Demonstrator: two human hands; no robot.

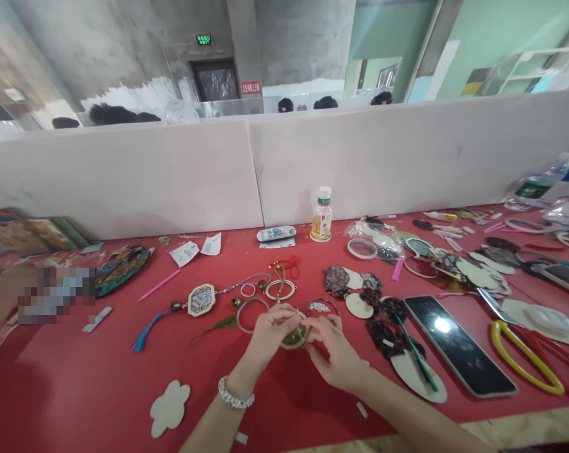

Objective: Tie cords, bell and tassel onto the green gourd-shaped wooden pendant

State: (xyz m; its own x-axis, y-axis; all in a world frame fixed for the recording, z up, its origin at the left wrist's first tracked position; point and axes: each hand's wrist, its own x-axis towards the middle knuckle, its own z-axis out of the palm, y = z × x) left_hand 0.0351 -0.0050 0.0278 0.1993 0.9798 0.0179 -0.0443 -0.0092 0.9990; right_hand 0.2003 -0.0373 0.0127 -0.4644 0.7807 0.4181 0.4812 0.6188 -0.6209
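In the middle of the red table, my left hand (265,336) and my right hand (338,355) meet with fingertips pinched together. Between them is a round pendant (292,338) with a greenish centre and pale rim, and both hands grip it or the thin cord at its edge. My fingers partly cover it. Beyond my fingers lie a pale ring with a cord (280,289) and a dark round piece with white flecks (319,307). Left of my hands are a bare ring (252,314) and an octagonal pendant (202,300) with a blue tassel (143,332).
A phone (458,346) and yellow-and-red scissors (524,352) lie to the right, by dark flower-shaped pieces (383,336). A small bottle (322,217) stands before the white partition (359,157). Another person's arm (4,302) reaches in at the left. A pale flower cutout (170,408) lies near the front.
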